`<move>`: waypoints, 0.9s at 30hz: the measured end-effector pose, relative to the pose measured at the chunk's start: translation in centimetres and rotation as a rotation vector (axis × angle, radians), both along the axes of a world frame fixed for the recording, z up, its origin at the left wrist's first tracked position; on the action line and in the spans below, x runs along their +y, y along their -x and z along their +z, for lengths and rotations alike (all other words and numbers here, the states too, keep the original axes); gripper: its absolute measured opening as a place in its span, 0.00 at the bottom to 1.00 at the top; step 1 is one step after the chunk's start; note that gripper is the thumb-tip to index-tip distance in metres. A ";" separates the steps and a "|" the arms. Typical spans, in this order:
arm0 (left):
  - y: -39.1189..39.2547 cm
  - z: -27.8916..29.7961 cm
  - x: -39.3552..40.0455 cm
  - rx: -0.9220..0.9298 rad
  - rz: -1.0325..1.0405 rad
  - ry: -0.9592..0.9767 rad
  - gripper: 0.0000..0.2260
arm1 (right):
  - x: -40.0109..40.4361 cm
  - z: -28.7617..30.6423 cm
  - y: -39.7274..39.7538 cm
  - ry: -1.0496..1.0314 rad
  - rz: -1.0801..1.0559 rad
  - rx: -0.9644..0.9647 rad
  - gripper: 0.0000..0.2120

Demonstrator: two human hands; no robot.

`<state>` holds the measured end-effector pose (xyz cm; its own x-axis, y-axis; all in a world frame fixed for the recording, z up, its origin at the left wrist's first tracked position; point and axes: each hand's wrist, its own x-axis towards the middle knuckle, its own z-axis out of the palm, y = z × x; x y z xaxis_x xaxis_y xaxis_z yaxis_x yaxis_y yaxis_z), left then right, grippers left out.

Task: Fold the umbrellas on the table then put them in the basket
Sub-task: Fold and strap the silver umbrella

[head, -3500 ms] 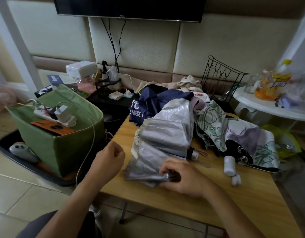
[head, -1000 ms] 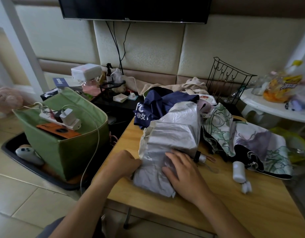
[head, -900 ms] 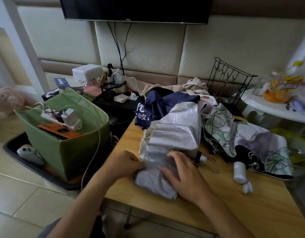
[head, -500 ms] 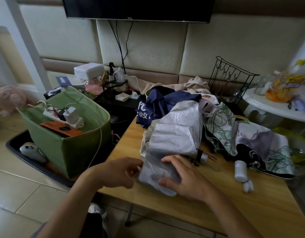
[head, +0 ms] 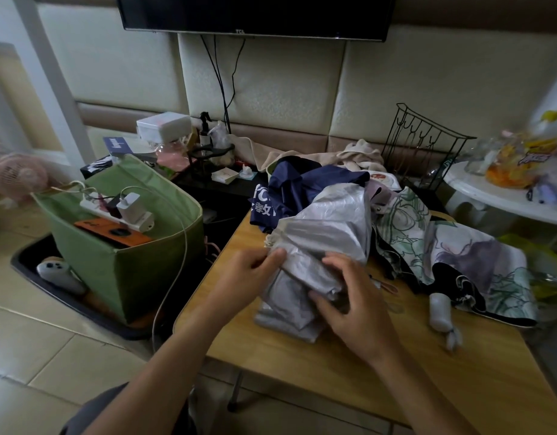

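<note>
A silver umbrella [head: 327,224] lies crumpled on the wooden table [head: 302,365], partly gathered into folds near the front. My left hand [head: 249,271] pinches a fold of its fabric at the left side. My right hand [head: 349,296] grips the bundled fabric from the right, fingers curled round it. Behind it lies a navy umbrella [head: 292,189] with white lettering. To the right a floral umbrella [head: 459,252] is spread out, its white handle [head: 439,310] on the table. A green fabric basket [head: 145,265] stands on the floor to the left.
The basket holds a power strip [head: 120,211] with a white charger and an orange box [head: 114,232]. A black wire rack [head: 421,146] stands at the back right, beside a white round table [head: 506,196] with bottles. Beige cloth [head: 361,157] lies behind the umbrellas.
Both hands rose from the lower fabric and gathered the silver umbrella's folds tighter. My left hand moved right onto the fabric edge; my right hand curled round the bundle.
</note>
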<state>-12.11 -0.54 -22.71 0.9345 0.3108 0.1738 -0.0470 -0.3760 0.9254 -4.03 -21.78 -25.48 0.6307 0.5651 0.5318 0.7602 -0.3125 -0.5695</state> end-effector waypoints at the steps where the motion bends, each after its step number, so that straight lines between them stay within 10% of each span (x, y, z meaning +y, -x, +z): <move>1: 0.1 0.3 -0.1 0.008 -0.034 0.033 0.34 | -0.1 0.0 -0.3 -0.060 -0.032 -0.039 0.17; 7: 0.9 0.6 0.0 0.112 -0.209 -0.015 0.10 | -0.3 0.5 -1.0 -0.230 -0.115 0.088 0.04; 13: 1.7 0.6 0.8 0.170 -0.196 -0.127 0.25 | -0.3 1.1 -0.8 -0.286 -0.115 0.187 0.04; 20: 3.4 0.0 1.2 0.462 -0.077 -0.168 0.20 | 0.0 0.8 -0.5 -0.224 0.043 0.221 0.10; 24: 3.5 -0.8 -0.1 0.463 0.153 -0.562 0.14 | 0.2 0.3 -0.6 -0.203 0.044 0.218 0.16; 27: 3.4 0.3 -1.0 0.144 0.150 -0.307 0.08 | 0.3 0.2 -0.7 -0.222 0.004 0.221 0.19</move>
<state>-15.54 -1.50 -22.36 0.9043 0.3996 0.1500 0.1521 -0.6301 0.7615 -3.34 -21.45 -25.27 0.7429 0.4533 0.4925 0.6113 -0.1596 -0.7752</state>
